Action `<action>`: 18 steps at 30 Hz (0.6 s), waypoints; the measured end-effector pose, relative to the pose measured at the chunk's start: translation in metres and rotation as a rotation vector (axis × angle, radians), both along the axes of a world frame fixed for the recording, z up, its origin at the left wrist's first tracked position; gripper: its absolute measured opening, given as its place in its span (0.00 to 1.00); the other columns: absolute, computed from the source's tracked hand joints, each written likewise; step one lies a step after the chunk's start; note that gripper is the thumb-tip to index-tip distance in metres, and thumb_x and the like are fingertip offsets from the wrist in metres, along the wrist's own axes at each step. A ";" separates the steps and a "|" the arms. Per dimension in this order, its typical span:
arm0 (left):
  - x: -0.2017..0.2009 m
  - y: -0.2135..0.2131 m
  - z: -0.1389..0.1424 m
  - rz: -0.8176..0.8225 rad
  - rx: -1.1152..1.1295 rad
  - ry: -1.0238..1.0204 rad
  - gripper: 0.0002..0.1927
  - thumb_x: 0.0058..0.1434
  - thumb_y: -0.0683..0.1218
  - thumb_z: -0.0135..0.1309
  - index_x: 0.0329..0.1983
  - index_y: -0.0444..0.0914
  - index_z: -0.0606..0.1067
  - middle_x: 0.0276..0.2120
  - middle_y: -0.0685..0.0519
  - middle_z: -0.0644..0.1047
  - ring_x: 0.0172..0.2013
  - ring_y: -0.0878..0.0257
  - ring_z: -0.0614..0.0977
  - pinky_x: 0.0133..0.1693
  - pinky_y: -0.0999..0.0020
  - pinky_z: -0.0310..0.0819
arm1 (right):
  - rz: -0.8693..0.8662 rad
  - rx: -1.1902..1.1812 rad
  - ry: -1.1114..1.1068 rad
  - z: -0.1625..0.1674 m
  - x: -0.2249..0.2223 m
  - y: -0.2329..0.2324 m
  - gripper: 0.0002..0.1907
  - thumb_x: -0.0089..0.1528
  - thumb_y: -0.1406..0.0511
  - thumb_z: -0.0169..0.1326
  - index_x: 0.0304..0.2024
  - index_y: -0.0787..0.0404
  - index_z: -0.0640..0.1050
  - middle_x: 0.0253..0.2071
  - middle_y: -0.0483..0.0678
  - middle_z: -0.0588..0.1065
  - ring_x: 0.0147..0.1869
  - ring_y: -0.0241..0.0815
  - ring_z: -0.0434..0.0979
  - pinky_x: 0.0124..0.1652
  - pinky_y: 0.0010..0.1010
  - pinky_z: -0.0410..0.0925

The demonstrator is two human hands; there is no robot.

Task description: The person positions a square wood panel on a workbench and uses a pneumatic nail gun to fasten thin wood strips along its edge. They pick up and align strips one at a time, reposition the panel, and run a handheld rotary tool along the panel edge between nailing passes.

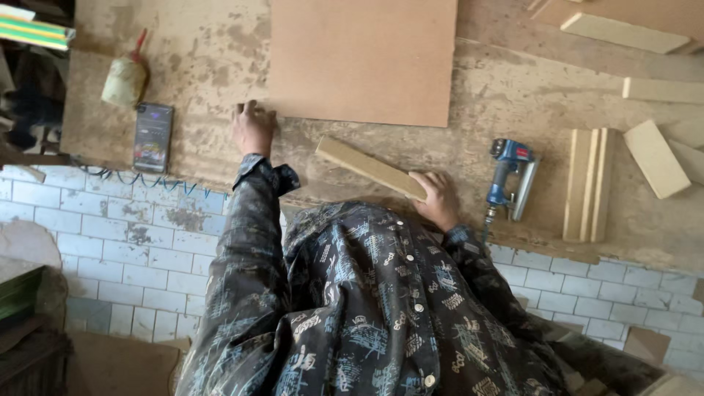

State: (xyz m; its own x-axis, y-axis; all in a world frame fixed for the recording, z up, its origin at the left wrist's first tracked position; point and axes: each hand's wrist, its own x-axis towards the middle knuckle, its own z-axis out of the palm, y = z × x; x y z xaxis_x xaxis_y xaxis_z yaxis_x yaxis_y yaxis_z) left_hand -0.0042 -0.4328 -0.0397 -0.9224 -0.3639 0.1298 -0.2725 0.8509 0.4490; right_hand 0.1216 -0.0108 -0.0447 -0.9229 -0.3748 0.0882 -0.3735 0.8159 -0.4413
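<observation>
Our right hand (pixel 440 199) has its fingers (pixel 427 181) curled around the near end of a pale wooden strip (pixel 369 168), gripping it. The strip is a flat, straight-edged batten. It lies slantwise on the workbench (pixel 506 95), running away from the fingers toward the left, and its far end stops just short of the board's lower edge.

Our left hand (pixel 253 128) lies open, palm down, with nothing in its grasp. Its fingertips press the bench right at the lower left corner of a large brown fibreboard sheet (pixel 363 59), which is smooth, matt and square-cut. We cannot tell whether they touch the sheet's edge.

The bench top is rough, stained and dusty. A dark phone (pixel 153 137) lies to the left of the left hand, and beyond it a grubby cloth-wrapped bundle (pixel 125 81). A blue nail gun (pixel 510 178) rests to the right of the right hand, then a stack of pale slats (pixel 587 183) and a loose wooden block (pixel 655 158). Below the bench edge is a floor of white tiles (pixel 125 249).
</observation>
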 end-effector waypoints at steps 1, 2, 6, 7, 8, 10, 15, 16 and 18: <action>-0.002 -0.004 0.002 0.008 0.022 -0.006 0.22 0.52 0.53 0.70 0.48 0.42 0.80 0.48 0.47 0.78 0.50 0.45 0.78 0.48 0.51 0.73 | 0.046 0.101 0.038 0.001 -0.006 -0.014 0.32 0.54 0.63 0.69 0.62 0.54 0.77 0.52 0.45 0.78 0.58 0.46 0.75 0.59 0.42 0.67; -0.004 -0.007 0.004 0.011 0.045 -0.012 0.21 0.53 0.53 0.70 0.48 0.42 0.80 0.48 0.47 0.78 0.49 0.45 0.78 0.48 0.52 0.73 | 0.024 0.169 0.021 0.003 -0.012 -0.027 0.37 0.52 0.57 0.71 0.63 0.54 0.75 0.52 0.49 0.76 0.58 0.50 0.72 0.58 0.47 0.65; -0.006 -0.015 0.010 -0.012 0.165 -0.060 0.23 0.53 0.51 0.67 0.52 0.41 0.79 0.48 0.49 0.79 0.49 0.48 0.79 0.49 0.54 0.74 | -0.108 0.328 0.040 0.011 -0.041 -0.066 0.53 0.46 0.46 0.72 0.69 0.52 0.68 0.57 0.52 0.70 0.62 0.53 0.68 0.61 0.52 0.62; -0.006 -0.016 0.011 -0.069 0.136 -0.028 0.23 0.52 0.50 0.68 0.52 0.40 0.79 0.48 0.48 0.79 0.49 0.47 0.79 0.49 0.53 0.74 | -0.154 0.335 0.068 0.013 -0.046 -0.071 0.54 0.45 0.46 0.72 0.72 0.51 0.67 0.60 0.50 0.70 0.63 0.50 0.68 0.63 0.50 0.62; -0.007 -0.018 0.013 -0.127 0.107 0.005 0.23 0.52 0.49 0.68 0.51 0.40 0.80 0.48 0.48 0.79 0.49 0.46 0.79 0.48 0.53 0.73 | -0.172 0.267 0.083 0.015 -0.050 -0.073 0.54 0.44 0.44 0.72 0.69 0.53 0.67 0.59 0.53 0.70 0.63 0.53 0.68 0.61 0.52 0.61; -0.008 -0.018 0.016 -0.148 0.139 0.005 0.26 0.52 0.49 0.67 0.54 0.38 0.79 0.48 0.48 0.79 0.49 0.47 0.79 0.48 0.54 0.74 | -0.206 0.135 0.115 0.019 -0.057 -0.072 0.55 0.42 0.40 0.73 0.63 0.59 0.68 0.56 0.60 0.69 0.61 0.59 0.67 0.57 0.57 0.60; -0.009 -0.006 0.011 -0.207 0.189 0.080 0.28 0.51 0.49 0.70 0.55 0.36 0.78 0.48 0.46 0.79 0.47 0.48 0.80 0.51 0.53 0.73 | -0.534 -0.038 0.169 0.021 -0.082 -0.063 0.45 0.56 0.55 0.69 0.71 0.60 0.67 0.67 0.63 0.68 0.70 0.64 0.65 0.65 0.54 0.59; -0.010 -0.003 0.007 -0.185 0.247 0.082 0.29 0.51 0.49 0.69 0.55 0.35 0.77 0.49 0.45 0.78 0.47 0.49 0.80 0.49 0.54 0.74 | -0.602 -0.072 0.131 0.020 -0.089 -0.062 0.46 0.56 0.56 0.69 0.72 0.62 0.66 0.68 0.65 0.67 0.70 0.67 0.64 0.65 0.54 0.58; -0.016 0.000 0.000 -0.112 0.385 0.058 0.30 0.52 0.48 0.68 0.57 0.33 0.76 0.48 0.44 0.79 0.45 0.51 0.81 0.46 0.58 0.77 | -0.586 -0.044 0.070 0.023 -0.103 -0.061 0.44 0.55 0.57 0.68 0.71 0.61 0.69 0.65 0.63 0.70 0.69 0.67 0.64 0.66 0.53 0.58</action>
State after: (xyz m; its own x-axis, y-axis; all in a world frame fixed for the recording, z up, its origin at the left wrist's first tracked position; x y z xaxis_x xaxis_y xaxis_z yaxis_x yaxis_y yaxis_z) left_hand -0.0204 -0.4327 -0.0393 -0.9542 -0.2937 0.0571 -0.1522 0.6407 0.7525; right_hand 0.0183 -0.0723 -0.0220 -0.9664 0.2010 0.1600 0.1045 0.8766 -0.4697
